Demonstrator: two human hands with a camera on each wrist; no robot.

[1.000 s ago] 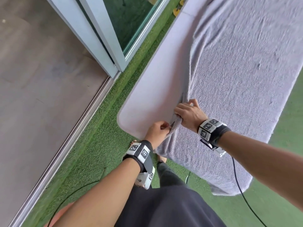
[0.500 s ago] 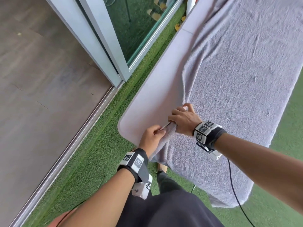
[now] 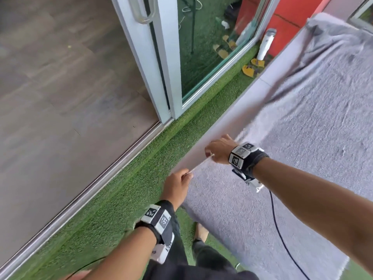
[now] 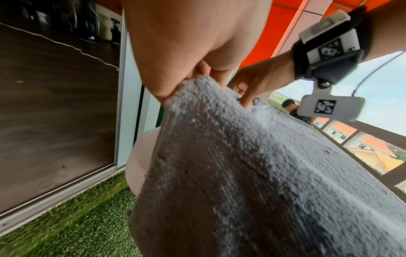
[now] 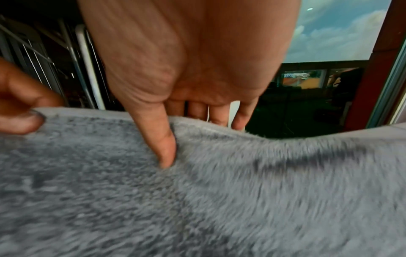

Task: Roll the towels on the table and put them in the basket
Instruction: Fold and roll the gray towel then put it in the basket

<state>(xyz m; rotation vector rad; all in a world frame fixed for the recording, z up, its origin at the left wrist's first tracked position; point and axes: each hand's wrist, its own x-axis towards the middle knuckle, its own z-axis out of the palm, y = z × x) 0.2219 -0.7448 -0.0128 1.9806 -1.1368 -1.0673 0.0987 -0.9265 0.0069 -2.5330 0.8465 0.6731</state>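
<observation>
One towel (image 3: 302,150), grey and shaggy, lies spread over the table (image 3: 212,138). Its long axis runs from the near end, beside the person, to the far end, where the cloth bunches into folds. The near end droops over the table's edge, and so does the right side.

Going left to right: a wood floor (image 3: 60,87), then a sliding glass door (image 3: 161,57) with a pale frame, then a strip of green turf (image 3: 121,188) along the table's left edge. Two yellow sandals (image 3: 252,67) lie on the turf further up, next to a white bottle (image 3: 266,43) that leans on a red wall.

Two hands hold the towel's left hem, lifted just off the table and pulled taut between them. The left hand (image 3: 177,184) pinches the near corner, fingers curled tight on the cloth; the left wrist view shows the thumb (image 4: 162,87) clamped onto the pile. Further along, the right hand (image 3: 218,148) pinches the same hem, with its thumb (image 5: 162,142) pressed into the top of the pile and its fingers (image 5: 197,113) tucked behind the edge. Each wrist carries a black band with square printed markers, two bands in all. A black cable (image 3: 282,239) trails from the right one across the towel.
</observation>
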